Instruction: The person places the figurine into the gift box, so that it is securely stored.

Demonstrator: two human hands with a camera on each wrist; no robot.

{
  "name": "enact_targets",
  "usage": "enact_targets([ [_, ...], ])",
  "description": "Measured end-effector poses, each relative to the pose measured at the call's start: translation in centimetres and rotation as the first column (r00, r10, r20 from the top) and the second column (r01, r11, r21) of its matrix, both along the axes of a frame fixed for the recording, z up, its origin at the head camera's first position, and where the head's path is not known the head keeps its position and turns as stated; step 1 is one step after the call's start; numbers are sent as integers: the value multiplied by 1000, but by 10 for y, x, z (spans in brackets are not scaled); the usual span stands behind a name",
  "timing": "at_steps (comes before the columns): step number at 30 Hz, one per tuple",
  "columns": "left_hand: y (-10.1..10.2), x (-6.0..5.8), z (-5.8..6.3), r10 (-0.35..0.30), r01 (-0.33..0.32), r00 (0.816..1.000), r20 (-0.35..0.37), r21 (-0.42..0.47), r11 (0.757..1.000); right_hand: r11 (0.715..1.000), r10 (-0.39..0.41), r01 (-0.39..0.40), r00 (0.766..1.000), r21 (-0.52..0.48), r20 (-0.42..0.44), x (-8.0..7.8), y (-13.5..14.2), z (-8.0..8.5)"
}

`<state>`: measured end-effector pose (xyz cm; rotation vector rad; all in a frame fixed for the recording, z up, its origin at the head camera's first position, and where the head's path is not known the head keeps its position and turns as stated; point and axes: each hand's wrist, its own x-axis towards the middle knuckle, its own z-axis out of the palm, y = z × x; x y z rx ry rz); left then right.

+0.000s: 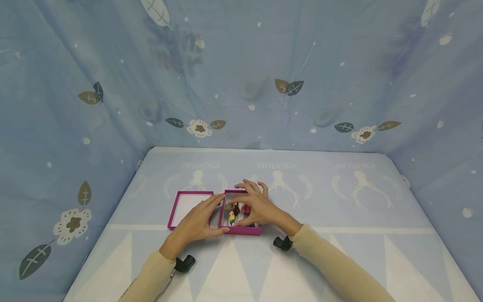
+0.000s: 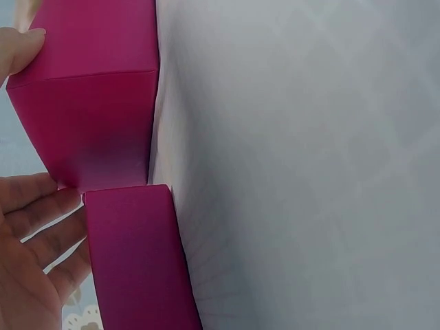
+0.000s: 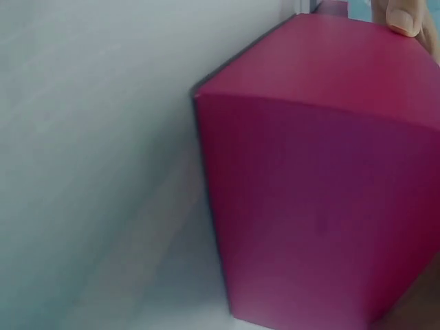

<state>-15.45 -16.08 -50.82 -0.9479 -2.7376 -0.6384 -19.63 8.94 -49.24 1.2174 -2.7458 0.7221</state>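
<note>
A magenta box [image 1: 247, 231] lies open on the table, with several small colourful figurines [image 1: 232, 216] inside. My left hand [image 1: 198, 220] holds its left end, with the thumb on the near wall and the fingers by the left side; the left wrist view shows the thumb [image 2: 26, 51] against the box [image 2: 103, 41]. Over the box, my right hand [image 1: 258, 205] reaches down with fingers spread, thumb and index finger apart on either side of the figurines. The right wrist view is mostly filled by the box's outer walls [image 3: 316, 206].
A magenta-rimmed lid [image 1: 174, 209] with a white inside lies just left of the box, partly behind my left hand. A patterned cloth covers the table [image 1: 339, 260], and blue curtains [image 1: 241, 84] enclose it at the back and sides.
</note>
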Motion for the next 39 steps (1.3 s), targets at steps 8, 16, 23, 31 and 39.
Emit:
enact_targets([
  [8,-1,0,-1,-2,2,1000,1,9,1000,995,-37,38,999,91,-10,2,-9,6],
  [16,0,1,0,2,-3,1000,18,4,1000,987,-43,40,999,154,16,3,-10,9],
  [23,0,-1,-1,5,-5,1000,19,-3,1000,982,-59,52,998,181,36,1,-10,9],
  [31,0,-1,-1,5,-5,999,32,-5,1000,985,-63,53,996,166,59,3,-10,10],
  [39,0,-1,0,4,-4,1000,18,1,1000,985,-20,15,999,173,25,1,-3,7],
])
